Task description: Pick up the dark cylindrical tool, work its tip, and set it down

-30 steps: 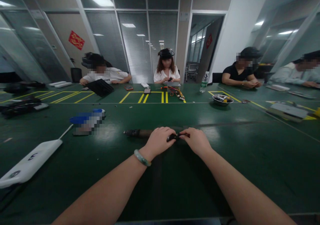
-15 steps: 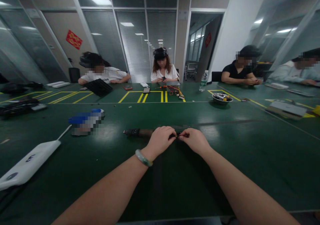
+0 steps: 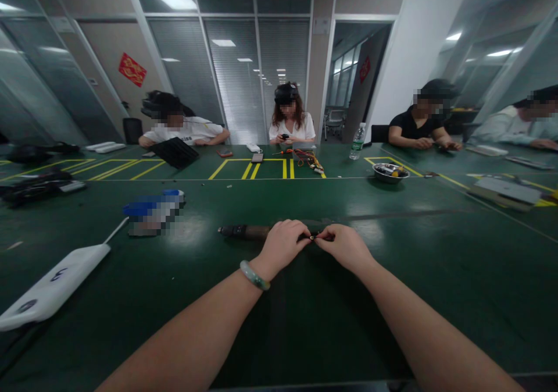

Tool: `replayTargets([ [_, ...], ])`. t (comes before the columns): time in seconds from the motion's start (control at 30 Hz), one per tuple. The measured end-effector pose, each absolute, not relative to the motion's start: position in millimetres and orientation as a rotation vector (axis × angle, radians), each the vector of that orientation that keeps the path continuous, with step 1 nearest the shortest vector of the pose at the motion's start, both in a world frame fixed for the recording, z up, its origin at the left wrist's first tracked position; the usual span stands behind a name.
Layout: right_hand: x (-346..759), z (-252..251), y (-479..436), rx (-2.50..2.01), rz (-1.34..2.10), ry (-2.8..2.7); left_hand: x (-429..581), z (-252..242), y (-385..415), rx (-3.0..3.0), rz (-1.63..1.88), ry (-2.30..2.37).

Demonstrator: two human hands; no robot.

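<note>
Two bare hands are meeting over the table, the left hand (image 3: 285,242) and the right hand (image 3: 346,245) both narrowing to a fingertip pinch on a small dark piece (image 3: 312,238), which is showing a pale spot; its full shape is hiding behind the fingers. A smooth, rounded bangle (image 3: 254,275) in mottled pale green is circling the left wrist. Just behind the left hand, a long, cylindrical dark tool (image 3: 250,232) is lying crosswise, its brownish barrel running into a black, stepped end with a narrow tip. Farther off, a shiny round metal bowl (image 3: 387,179) is holding a jumble of dark and yellow pieces, too small to identify, and a clear plastic bottle (image 3: 356,143) with a green label is standing upright near it. Everything is resting on a dark green table (image 3: 279,334), softly reflecting the lights and bearing yellow stripes. Across it, four people (image 3: 291,131) are sitting before glazed partitions and an open doorway (image 3: 340,89).
</note>
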State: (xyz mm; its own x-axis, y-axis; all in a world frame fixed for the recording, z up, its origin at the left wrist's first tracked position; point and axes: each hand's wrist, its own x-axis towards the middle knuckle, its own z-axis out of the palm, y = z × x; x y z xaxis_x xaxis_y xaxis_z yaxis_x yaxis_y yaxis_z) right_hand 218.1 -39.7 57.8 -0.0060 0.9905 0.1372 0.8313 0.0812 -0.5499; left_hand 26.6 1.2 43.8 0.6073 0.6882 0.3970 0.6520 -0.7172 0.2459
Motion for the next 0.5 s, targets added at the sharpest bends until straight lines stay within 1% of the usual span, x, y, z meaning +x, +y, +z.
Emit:
replayTargets([
  [0.5,218.2,55.9,-38.8,-1.829,0.454,-1.859,25.9,45.2,1.3,2.757,0.711,1.158],
])
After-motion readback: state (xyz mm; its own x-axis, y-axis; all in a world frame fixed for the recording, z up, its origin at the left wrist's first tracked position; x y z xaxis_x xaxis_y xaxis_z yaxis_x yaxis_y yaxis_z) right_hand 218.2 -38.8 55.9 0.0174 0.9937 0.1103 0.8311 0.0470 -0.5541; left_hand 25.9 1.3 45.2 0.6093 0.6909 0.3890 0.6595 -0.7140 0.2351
